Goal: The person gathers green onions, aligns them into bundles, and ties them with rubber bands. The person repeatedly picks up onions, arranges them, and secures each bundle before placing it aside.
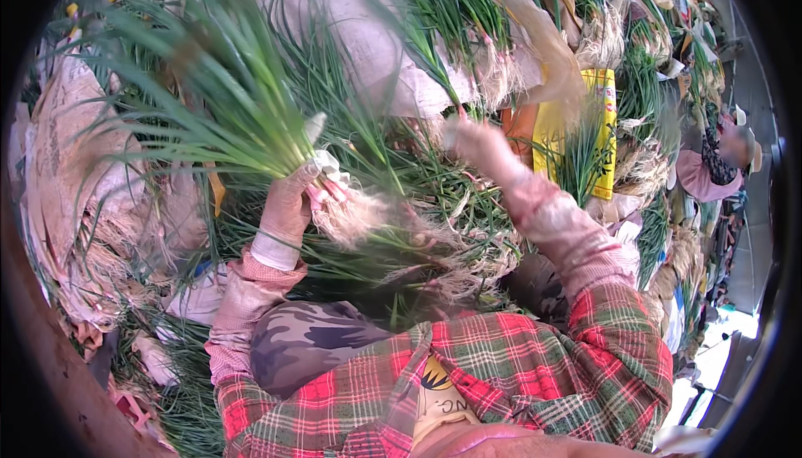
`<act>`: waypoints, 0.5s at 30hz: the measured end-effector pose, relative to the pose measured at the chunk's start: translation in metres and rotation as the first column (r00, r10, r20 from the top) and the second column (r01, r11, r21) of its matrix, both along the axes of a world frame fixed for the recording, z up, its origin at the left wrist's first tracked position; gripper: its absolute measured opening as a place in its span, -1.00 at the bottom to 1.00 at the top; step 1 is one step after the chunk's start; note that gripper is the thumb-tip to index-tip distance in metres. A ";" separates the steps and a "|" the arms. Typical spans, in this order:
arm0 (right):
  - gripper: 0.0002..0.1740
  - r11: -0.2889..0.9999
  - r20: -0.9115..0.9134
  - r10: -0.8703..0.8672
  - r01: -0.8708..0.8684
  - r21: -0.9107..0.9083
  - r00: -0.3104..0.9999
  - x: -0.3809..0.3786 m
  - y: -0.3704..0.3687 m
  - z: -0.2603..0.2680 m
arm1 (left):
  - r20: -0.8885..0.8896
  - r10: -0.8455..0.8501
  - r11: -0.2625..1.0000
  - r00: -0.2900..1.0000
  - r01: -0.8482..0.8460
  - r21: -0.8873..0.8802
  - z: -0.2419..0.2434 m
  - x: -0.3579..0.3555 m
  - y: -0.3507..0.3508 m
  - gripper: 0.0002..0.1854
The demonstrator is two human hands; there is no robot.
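Observation:
My left hand (pixel 287 204) grips a thick bunch of green onions (pixel 266 119) just above its pink-white bulbs. The long leaves fan out to the upper left, and the pale roots (pixel 351 216) hang towards the middle. Light coverings show on some of the fingers. To the right, my right hand (pixel 473 141) is blurred, its fingers closed at the pink base of a green onion stalk (pixel 445 79). Loose green onions (pixel 438 263) with tangled roots lie in a pile below and between both hands, in front of my camouflage-covered knee (pixel 313 339).
Pale woven sacking (pixel 351 38) lies beyond the pile, with more green onions (pixel 489 38) on it. A yellow printed bag (pixel 601 138) is beside my right forearm. Sacking (pixel 69 144) and roots fill the left side. Another person (pixel 714 163) sits at the far right.

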State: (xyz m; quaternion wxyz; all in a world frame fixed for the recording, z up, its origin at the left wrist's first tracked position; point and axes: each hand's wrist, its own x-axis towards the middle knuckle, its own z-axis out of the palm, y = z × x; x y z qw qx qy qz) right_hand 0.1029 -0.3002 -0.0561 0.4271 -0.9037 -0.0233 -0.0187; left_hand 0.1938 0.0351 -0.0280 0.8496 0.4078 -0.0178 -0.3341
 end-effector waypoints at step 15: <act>-0.76 0.772 -0.278 -0.421 0.502 0.391 0.864 0.027 0.067 0.037 | -0.265 0.046 0.994 0.963 -0.070 -0.081 -0.037 -0.007 -0.008 -0.66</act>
